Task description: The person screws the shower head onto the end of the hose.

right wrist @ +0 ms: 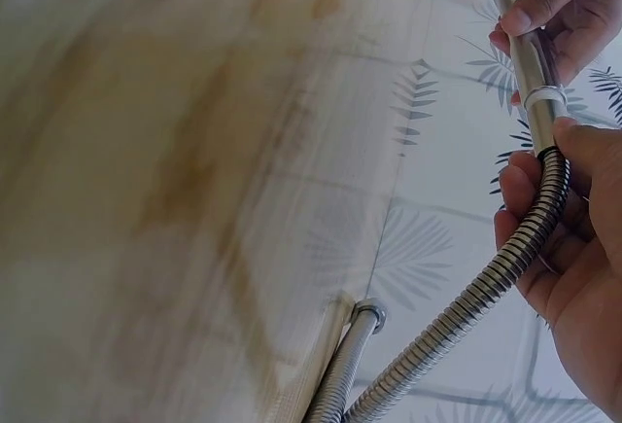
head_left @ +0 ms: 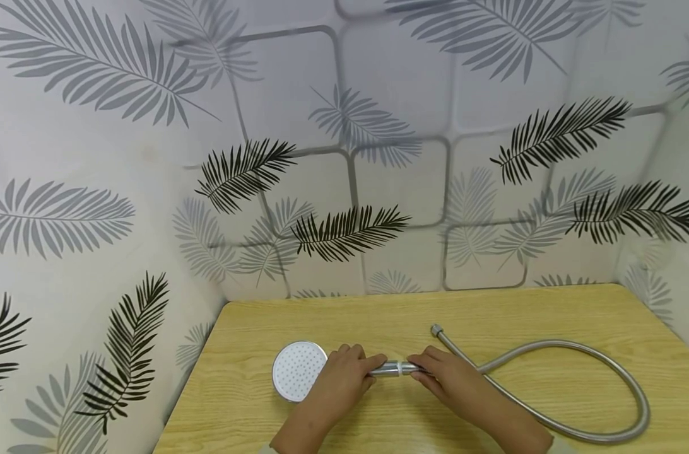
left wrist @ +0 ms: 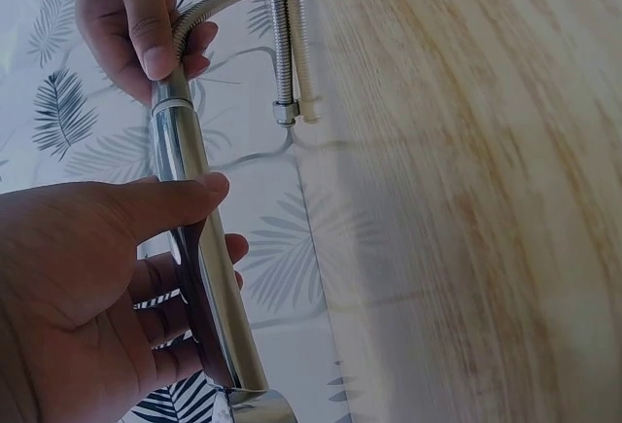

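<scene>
A shower head with a round white spray face and a chrome handle is at the left of the table. My left hand grips that handle, thumb on one side and fingers curled round the other. My right hand pinches the end of a metal shower hose, right at the handle's end. Handle and hose end meet in line, with a pale ring at the joint; how far they are engaged I cannot tell. The hose's other end, with a hex nut, lies on the table behind my right hand.
The hose makes a wide loop across the right side of the wooden table. Walls with a leaf pattern stand behind the table and along its left and right sides.
</scene>
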The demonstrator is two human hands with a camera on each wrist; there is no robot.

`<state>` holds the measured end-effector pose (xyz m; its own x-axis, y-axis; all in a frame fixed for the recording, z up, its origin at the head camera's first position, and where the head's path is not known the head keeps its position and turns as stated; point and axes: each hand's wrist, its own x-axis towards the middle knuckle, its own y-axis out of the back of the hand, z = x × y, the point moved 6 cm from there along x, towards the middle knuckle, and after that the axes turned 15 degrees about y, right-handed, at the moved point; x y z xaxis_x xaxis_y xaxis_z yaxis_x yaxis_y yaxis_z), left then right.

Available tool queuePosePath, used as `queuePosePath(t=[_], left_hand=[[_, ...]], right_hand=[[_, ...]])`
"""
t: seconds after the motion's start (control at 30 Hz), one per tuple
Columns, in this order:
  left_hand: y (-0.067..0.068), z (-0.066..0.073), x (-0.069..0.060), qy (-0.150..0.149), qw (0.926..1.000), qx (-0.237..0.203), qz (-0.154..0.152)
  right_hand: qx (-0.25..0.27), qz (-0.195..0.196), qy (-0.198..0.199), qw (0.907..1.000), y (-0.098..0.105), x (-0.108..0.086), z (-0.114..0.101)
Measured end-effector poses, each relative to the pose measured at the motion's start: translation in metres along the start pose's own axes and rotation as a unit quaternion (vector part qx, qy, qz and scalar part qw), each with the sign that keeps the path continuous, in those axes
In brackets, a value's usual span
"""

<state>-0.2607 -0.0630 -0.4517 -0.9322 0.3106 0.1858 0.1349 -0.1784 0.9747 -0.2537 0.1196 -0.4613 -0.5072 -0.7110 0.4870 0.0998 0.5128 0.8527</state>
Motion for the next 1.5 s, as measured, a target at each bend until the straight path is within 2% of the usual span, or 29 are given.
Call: queuePosePath(t=[0.33, 0.53, 0.67, 1.13, 1.5], left_hand=[[-0.0003, -0.0003, 0.0007, 0.004, 1.0000, 0.003, 0.002], [0.0002, -0.0004, -0.0004, -0.006, 0.9999, -0.005, 0.014], [0.0018, 0.0002, -0.0013, -0.004, 0.9999, -0.008, 0.009], [0.0001, -0.0002, -0.0013, -0.001, 1.0000, -0.005, 0.004], [-0.0016, -0.0019, -0.0012, 0.000, 1.0000, -0.005, 0.001]], right_hand=[[0.035, -0.011, -0.036, 0.9987, -0.0003, 0.0002, 0.0020], [0.019, 0.013, -0.014, 0.9996, 0.0013, 0.0022, -0.0009], [0.019, 0.025, -0.002, 0.9995, 0.0022, 0.0024, -0.0019], [0.023, 0.024, 0.001, 0.9995, 0.0025, 0.0019, -0.0017], [0.002, 0.032, 0.017, 0.9993, 0.0012, 0.0021, -0.0002]])
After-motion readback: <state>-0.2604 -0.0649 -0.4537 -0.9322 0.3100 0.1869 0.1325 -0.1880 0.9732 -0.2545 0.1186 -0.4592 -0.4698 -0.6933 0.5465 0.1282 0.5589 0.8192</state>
